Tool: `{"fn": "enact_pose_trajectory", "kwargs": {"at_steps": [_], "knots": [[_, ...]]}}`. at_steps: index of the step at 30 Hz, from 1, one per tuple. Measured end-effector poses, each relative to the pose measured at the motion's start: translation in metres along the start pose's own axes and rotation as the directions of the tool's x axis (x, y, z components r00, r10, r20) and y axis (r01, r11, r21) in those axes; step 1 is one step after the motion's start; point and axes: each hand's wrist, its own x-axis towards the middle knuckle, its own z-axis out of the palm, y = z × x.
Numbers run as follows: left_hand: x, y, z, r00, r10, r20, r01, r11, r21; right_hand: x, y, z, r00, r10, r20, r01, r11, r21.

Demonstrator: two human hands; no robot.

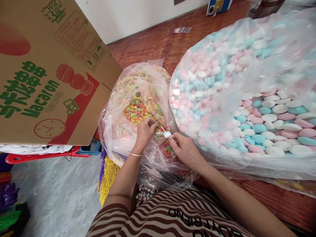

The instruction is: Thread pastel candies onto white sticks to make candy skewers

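Over the clear plastic bag (108, 125) of small multicoloured rings (138, 107), the right hand (184, 147) pinches a thin white stick (163, 128) bearing a white-and-blue disc (167, 134), best held steady, while what the curled left hand (146, 129) grasps is unclear.

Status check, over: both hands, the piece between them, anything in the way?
Left hand pinched above bead bag, grip contents unclear. Right hand pinching thin white stick. Blue-and-white piece on stick, between hands. Nothing visibly blocking.

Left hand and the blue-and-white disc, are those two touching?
Apart. The head view shows a gap between the left hand and the blue-and-white disc, which sits by the right hand.
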Motion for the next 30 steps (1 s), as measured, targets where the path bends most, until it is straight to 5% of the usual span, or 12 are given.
{"fn": "enact_pose_trajectory", "kwargs": {"at_steps": [4,13,17,20,22,25,27,30], "knots": [[-0.01,0.005,-0.007,0.991,-0.085,0.108,0.115,0.938,-0.326,0.003,-0.001,0.002,1.0,-0.009,0.011,0.009,1.0,0.01],[-0.018,0.003,-0.008,0.982,-0.132,0.138,0.177,0.902,-0.394,0.001,-0.003,0.001,0.999,-0.028,0.018,0.027,0.999,0.038],[-0.024,0.005,-0.009,0.974,-0.066,0.217,0.16,0.878,-0.451,0.002,-0.004,0.003,0.999,-0.029,0.028,0.027,0.998,0.054],[-0.026,0.007,-0.013,0.924,0.054,0.379,0.138,0.876,-0.462,0.003,-0.001,0.004,0.999,-0.039,0.015,0.038,0.998,0.053],[-0.021,0.006,-0.016,0.91,0.071,0.409,0.106,0.913,-0.393,0.003,0.001,0.005,0.999,-0.039,0.0,0.039,0.998,0.052],[-0.001,-0.001,-0.015,0.977,0.067,0.201,-0.056,0.997,-0.056,0.002,0.005,0.006,0.999,-0.038,-0.011,0.038,0.998,0.056],[0.016,-0.006,-0.012,0.979,0.172,0.107,-0.19,0.962,0.194,0.001,0.006,0.006,0.999,-0.037,-0.009,0.037,0.997,0.061],[0.034,-0.011,-0.005,0.949,0.275,0.156,-0.315,0.869,0.382,0.001,0.006,0.005,1.0,-0.029,-0.005,0.03,0.997,0.075]]}}
